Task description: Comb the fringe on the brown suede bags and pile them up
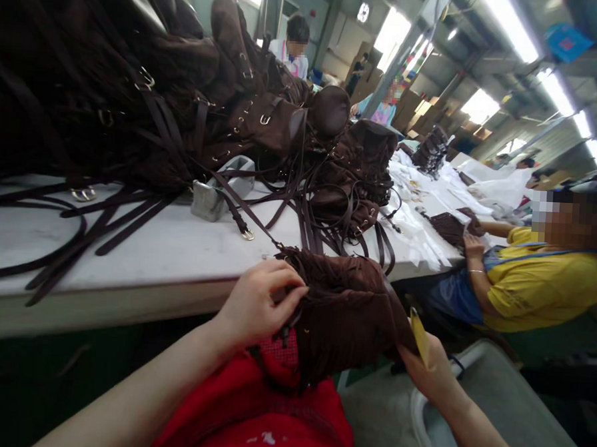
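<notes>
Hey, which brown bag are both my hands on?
The bag over your red clothing, between left hand and right hand; the piled bags lie on the table, away from your hands.

Single head cam looked fwd & down from above the red apron, v. wide angle. Left hand, right hand & brown bag sat close, approx. lower ctr.; worktop crossed mid-frame, bag pile upper L, ceiling lights farther off, upper R. View tilted: post leaned R, worktop edge climbed R.
</notes>
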`<state>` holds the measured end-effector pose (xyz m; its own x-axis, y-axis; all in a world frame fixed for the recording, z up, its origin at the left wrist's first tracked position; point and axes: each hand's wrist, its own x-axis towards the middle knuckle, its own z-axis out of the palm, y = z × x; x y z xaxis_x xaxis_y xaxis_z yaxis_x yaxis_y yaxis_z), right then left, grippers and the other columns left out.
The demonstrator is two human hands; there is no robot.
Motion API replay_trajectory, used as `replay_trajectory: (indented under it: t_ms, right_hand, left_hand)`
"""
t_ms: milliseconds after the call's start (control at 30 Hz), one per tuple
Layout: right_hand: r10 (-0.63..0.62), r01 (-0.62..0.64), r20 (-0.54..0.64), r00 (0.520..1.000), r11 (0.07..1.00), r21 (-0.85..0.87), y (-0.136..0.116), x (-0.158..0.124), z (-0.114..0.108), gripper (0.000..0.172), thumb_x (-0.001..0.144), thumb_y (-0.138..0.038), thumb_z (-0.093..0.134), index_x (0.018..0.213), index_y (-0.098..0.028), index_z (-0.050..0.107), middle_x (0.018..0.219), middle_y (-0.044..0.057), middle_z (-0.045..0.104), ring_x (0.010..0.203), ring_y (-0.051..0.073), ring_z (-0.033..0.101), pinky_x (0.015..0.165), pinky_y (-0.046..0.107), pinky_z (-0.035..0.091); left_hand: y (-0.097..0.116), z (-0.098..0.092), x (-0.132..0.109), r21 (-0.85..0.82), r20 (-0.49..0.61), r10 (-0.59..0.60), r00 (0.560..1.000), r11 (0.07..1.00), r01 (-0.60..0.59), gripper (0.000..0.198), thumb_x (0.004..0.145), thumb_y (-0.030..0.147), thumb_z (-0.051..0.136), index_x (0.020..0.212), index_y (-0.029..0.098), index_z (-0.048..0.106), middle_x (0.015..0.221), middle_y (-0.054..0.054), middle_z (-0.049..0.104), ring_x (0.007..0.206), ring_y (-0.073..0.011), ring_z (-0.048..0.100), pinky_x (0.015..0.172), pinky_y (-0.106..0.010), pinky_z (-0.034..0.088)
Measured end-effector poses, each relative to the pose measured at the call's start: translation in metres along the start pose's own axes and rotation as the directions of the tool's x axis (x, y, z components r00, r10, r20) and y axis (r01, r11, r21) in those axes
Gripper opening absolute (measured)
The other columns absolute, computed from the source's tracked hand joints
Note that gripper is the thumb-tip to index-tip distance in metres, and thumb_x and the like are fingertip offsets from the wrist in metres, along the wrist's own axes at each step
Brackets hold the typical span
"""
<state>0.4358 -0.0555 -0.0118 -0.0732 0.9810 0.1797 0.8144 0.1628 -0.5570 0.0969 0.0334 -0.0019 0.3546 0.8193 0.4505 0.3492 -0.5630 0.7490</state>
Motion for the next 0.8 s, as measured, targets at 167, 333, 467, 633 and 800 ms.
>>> replay_trajectory:
  t_ms: [167, 333, 467, 633, 800]
  right_hand:
    - [0.044, -0.047, 0.052, 0.998, 0.998, 0.048, -0.001, -0.001, 0.003, 0.015, 0.084, -0.029, 0.053, 0.085, -0.016, 0.061, 0.069, 0.005, 0.063, 0.064, 0.019, 0.062, 0.059, 0.026, 0.053]
    - [0.016, -0.02, 0.067, 0.998, 0.999, 0.05, -0.007, -0.002, 0.004, 0.018, 0.084, -0.024, 0.052, 0.097, -0.015, 0.061, 0.073, 0.003, 0.063, 0.062, 0.017, 0.059, 0.058, 0.024, 0.05]
    - [0.004, -0.01, 0.091, 0.996, 0.997, 0.073, -0.008, -0.003, 0.004, 0.027, 0.086, -0.026, 0.051, 0.11, -0.015, 0.059, 0.077, 0.003, 0.064, 0.062, 0.016, 0.058, 0.057, 0.024, 0.049]
    - [-0.018, 0.006, 0.134, 0.991, 0.996, 0.093, -0.011, -0.001, 0.004, 0.025, 0.087, -0.028, 0.05, 0.108, -0.016, 0.058, 0.082, 0.004, 0.065, 0.068, 0.017, 0.06, 0.066, 0.025, 0.051]
    - [-0.013, -0.002, 0.165, 0.986, 0.996, 0.091, -0.016, 0.001, 0.006, 0.021, 0.089, -0.03, 0.049, 0.105, -0.018, 0.057, 0.081, 0.003, 0.064, 0.07, 0.017, 0.062, 0.067, 0.024, 0.051]
  left_hand:
    - [0.022, 0.016, 0.001, 0.202, 0.15, -0.028, 0.988, 0.979, -0.003, 0.025, 0.074, 0.039, 0.07, 0.087, 0.018, 0.061, 0.092, -0.005, 0.062, 0.089, -0.0219, 0.055, 0.079, -0.035, 0.045]
    - [0.017, 0.025, 0.01, 0.28, 0.269, -0.107, 0.957, 0.96, 0.029, 0.009, 0.08, 0.024, 0.061, 0.081, 0.018, 0.068, 0.086, -0.005, 0.066, 0.086, -0.0231, 0.059, 0.078, -0.036, 0.045]
    - [0.012, 0.017, 0.008, -0.125, 0.448, -0.327, 0.832, 0.898, 0.421, 0.022, 0.084, 0.034, 0.055, 0.084, 0.017, 0.069, 0.078, -0.003, 0.07, 0.069, -0.0159, 0.061, 0.065, -0.027, 0.047]
    - [0.01, 0.0, -0.001, -0.363, 0.667, -0.353, 0.656, 0.615, 0.7, 0.034, 0.084, 0.042, 0.049, 0.078, 0.012, 0.063, 0.073, -0.006, 0.069, 0.048, -0.0082, 0.052, 0.044, -0.019, 0.041]
    - [0.007, -0.003, -0.007, -0.325, 0.669, -0.409, 0.621, 0.59, 0.739, 0.024, 0.078, 0.032, 0.051, 0.081, 0.012, 0.064, 0.072, -0.007, 0.071, 0.045, -0.0082, 0.052, 0.041, -0.018, 0.037]
